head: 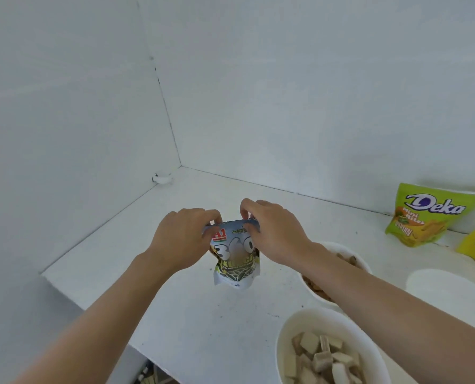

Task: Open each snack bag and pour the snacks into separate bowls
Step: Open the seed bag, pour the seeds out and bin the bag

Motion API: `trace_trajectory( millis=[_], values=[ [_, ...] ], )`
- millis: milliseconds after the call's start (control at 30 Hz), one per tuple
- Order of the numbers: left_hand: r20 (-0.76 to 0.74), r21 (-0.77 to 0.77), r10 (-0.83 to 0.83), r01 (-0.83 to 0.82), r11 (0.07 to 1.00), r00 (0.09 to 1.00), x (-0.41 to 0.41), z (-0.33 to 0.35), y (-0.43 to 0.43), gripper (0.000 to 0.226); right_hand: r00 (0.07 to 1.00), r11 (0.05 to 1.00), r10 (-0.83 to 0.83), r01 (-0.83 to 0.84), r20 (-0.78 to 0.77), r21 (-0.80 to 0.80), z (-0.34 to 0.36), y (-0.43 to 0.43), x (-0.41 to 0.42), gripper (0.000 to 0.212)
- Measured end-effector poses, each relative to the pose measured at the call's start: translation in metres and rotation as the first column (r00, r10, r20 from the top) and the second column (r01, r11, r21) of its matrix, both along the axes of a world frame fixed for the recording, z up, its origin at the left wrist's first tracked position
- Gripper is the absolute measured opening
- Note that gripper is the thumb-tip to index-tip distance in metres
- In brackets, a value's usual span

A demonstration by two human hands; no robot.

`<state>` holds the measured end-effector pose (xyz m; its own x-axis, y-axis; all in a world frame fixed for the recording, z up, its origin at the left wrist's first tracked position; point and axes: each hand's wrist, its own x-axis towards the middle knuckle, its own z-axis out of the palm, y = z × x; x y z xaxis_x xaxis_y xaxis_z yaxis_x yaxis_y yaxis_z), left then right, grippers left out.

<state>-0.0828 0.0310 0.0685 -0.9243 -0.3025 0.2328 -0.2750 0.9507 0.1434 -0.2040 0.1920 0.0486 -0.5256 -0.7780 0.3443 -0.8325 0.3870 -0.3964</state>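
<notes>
A seed bag point(236, 256) is held upright above the counter point(192, 314). Its top edge is pinched by the left hand point(183, 239) and right hand point(275, 234).

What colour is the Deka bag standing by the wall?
The Deka bag is lime green, clearest in the head view.

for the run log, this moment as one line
step: opening sunflower seed bag | left hand: pinches top edge | right hand: pinches top edge

I see the silvery seed bag point(235, 259) upright, top edge pinched; the near bowl point(284, 339) holds wafer pieces.
</notes>
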Motion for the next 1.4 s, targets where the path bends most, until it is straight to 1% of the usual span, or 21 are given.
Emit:
trace_trajectory(
  millis=[133,233,300,433,467,533,600,667,800,867,1000,1067,1167,1267,1400],
  values=[
    [0.102,0.009,0.02,-0.021,1.0,0.995,0.011,-0.02,-0.001,0.019,1.0,0.998,0.015,-0.015,-0.008,0.062,-0.019,-0.003,0.009,0.007],
    [0.134,0.043,0.009,-0.015,0.999,0.991,0.014,-0.033,0.002,0.021,0.998,0.999,0.024,-0.022,-0.06,0.033,-0.033,-0.002,0.012,0.007],
    [0.089,0.067,0.003,-0.009,0.998,0.996,0.013,-0.038,0.002,0.023,0.995,1.0,0.029,-0.029,-0.095,0.0,-0.038,-0.001,0.013,0.011],
    [-0.111,0.131,-0.034,0.049,0.99,0.993,0.007,-0.039,0.006,0.017,0.989,0.995,0.077,-0.084,-0.122,-0.054,-0.041,0.0,0.01,0.016],
    [-0.142,0.137,-0.039,0.058,0.989,0.989,0.006,-0.038,0.007,0.014,0.987,0.993,0.098,-0.106,-0.126,-0.059,-0.041,0.001,0.009,0.018],
    [-0.15,0.159,-0.026,0.05,0.986,0.988,0.004,-0.037,0.008,0.011,0.981,0.987,0.137,-0.146,-0.14,-0.061,-0.044,0.002,0.007,0.02],
    [-0.114,0.231,0.006,0.021,0.973,0.994,0.004,-0.035,0.006,0.009,0.976,0.984,0.156,-0.167,-0.154,-0.061,-0.048,0.003,0.005,0.022],
    [-0.051,0.343,0.033,-0.014,0.939,0.998,0.002,-0.032,0.001,0.012,0.973,0.982,0.16,-0.174,-0.168,-0.072,-0.049,0.005,0.003,0.021],
    [0.105,0.593,0.045,-0.099,0.799,0.993,-0.001,-0.025,-0.008,0.016,0.969,0.983,0.164,-0.177,-0.182,-0.054,-0.046,0.007,0.002,0.018],
    [0.159,0.657,0.024,-0.124,0.744,0.987,-0.002,-0.022,-0.011,0.019,0.972,0.985,0.165,-0.17,-0.165,-0.017,-0.044,0.006,-0.001,0.022],
    [0.245,0.734,-0.036,-0.161,0.66,0.969,-0.003,-0.019,-0.014,0.019,0.976,0.985,0.172,-0.174,-0.136,-0.001,-0.042,0.004,-0.006,0.026],
    [0.277,0.759,-0.057,-0.183,0.625,0.959,-0.002,-0.019,-0.013,0.02,0.975,0.982,0.179,-0.185,-0.133,-0.036,-0.043,0.005,-0.005,0.021],
    [0.304,0.759,-0.042,-0.216,0.614,0.952,-0.003,-0.021,-0.012,0.021,0.971,0.967,0.199,-0.216,-0.131,-0.133,-0.044,0.01,-0.003,0.009],
    [0.325,0.748,-0.028,-0.239,0.619,0.945,-0.003,-0.02,-0.01,0.016,0.972,0.95,0.216,-0.231,-0.091,-0.211,-0.049,0.011,-0.002,0.011],
    [0.32,0.781,-0.07,-0.221,0.584,0.945,-0.002,-0.018,-0.011,0.019,0.969,0.945,0.237,-0.247,-0.073,-0.216,-0.055,0.008,-0.002,0.012]
  ],
)
